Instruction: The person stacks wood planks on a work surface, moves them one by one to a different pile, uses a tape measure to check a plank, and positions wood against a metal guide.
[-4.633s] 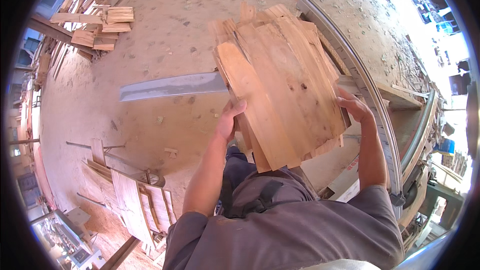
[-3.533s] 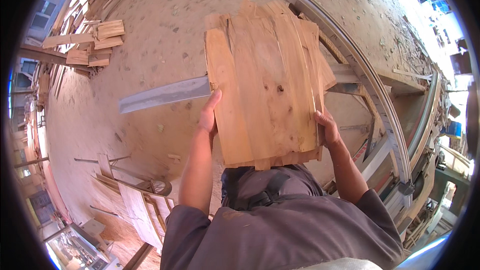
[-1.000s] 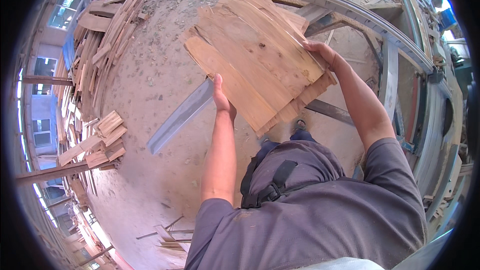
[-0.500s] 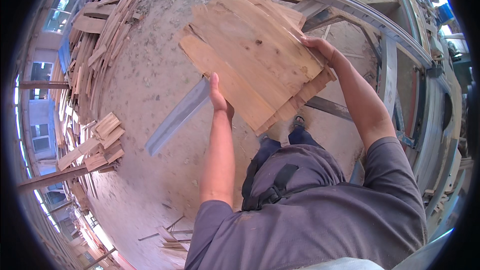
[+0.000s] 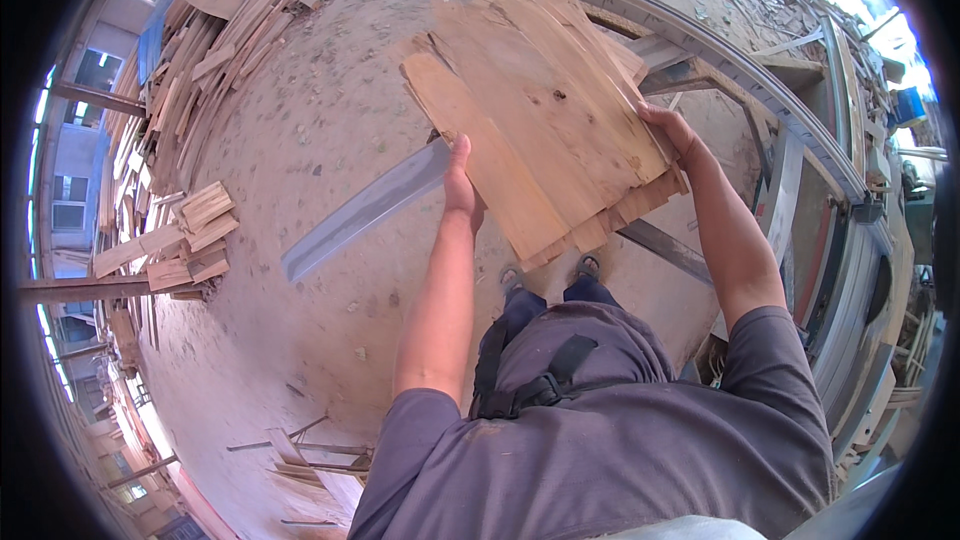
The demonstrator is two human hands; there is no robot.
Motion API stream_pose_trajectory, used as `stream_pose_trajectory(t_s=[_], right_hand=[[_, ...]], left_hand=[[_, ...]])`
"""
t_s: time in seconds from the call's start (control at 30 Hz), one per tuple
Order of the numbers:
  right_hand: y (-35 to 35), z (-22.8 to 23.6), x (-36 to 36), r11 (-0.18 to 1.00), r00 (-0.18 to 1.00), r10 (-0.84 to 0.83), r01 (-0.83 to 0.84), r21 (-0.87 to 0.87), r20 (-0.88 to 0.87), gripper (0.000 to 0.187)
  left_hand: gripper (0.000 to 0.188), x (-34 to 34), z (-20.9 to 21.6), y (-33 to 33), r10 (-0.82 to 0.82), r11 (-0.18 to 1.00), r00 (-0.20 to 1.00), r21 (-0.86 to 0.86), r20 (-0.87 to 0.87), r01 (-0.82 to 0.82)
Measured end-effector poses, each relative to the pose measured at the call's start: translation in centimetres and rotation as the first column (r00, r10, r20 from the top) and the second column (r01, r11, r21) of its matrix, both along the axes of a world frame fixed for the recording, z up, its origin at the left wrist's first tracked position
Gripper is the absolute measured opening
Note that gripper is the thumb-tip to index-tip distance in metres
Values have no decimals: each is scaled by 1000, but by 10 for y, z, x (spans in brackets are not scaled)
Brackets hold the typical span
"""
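- Work in hand: a stack (image 5: 540,120) of thin boards is held between both hands, in front of the body; the step appears to be holding and steadying it.
- Left hand (image 5: 462,185): clamped on the stack's left edge, thumb along the side; the other fingers are mostly hidden, so their spread cannot be told.
- Right hand (image 5: 672,130): clamped on the right edge, thumb side toward the top board; the fingertips beneath cannot be seen.
- Condition: the stack sits askew, its far end turned left. Board ends are uneven at the near and far sides. Whether anything below supports it cannot be told.
- Next move, as judged: it calls for even pressure from both hands, since loose boards could slide out of line.
- Surroundings: a grey strip (image 5: 370,205) runs left from beside the left hand; a metal rail (image 5: 690,35) crosses beyond the stack, to the far right. Scrap wood (image 5: 205,60) lies far left.
- Markings: no brand or label is legible. Small marks on the rail cannot be read. The top board shows a dark knot, no lettering.
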State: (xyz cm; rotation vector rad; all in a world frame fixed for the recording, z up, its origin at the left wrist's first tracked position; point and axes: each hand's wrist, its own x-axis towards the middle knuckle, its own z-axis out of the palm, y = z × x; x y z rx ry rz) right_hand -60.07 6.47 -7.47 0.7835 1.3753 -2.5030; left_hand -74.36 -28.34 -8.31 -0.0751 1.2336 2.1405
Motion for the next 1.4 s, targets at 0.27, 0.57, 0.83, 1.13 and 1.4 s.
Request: stream_pose_trajectory(t_s=[0.27, 0.57, 0.83, 1.13, 1.4], right_hand=[[6, -9, -1, 998, 999, -37, 35, 57, 37, 59], [11, -19, -1, 998, 999, -35, 35, 57, -1, 56], [11, -19, -2, 997, 999, -52, 52, 63, -6, 51], [-4, 6, 0, 998, 999, -41, 41, 45, -9, 52], [8, -3, -1, 986, 998, -21, 11, 169, 59, 55]], left_hand=[[72, -1, -4, 0, -17, 1000, 998, 19, -59, 18], [73, 0, 1, -1, -47, 999, 998, 5, -43, 47], [73, -3, -1, -1, -68, 997, 997, 28, -20, 69], [72, -2, -2, -2, -48, 998, 998, 30, -30, 49], [73, -6, -9, -1, -55, 998, 998, 24, -19, 56]])
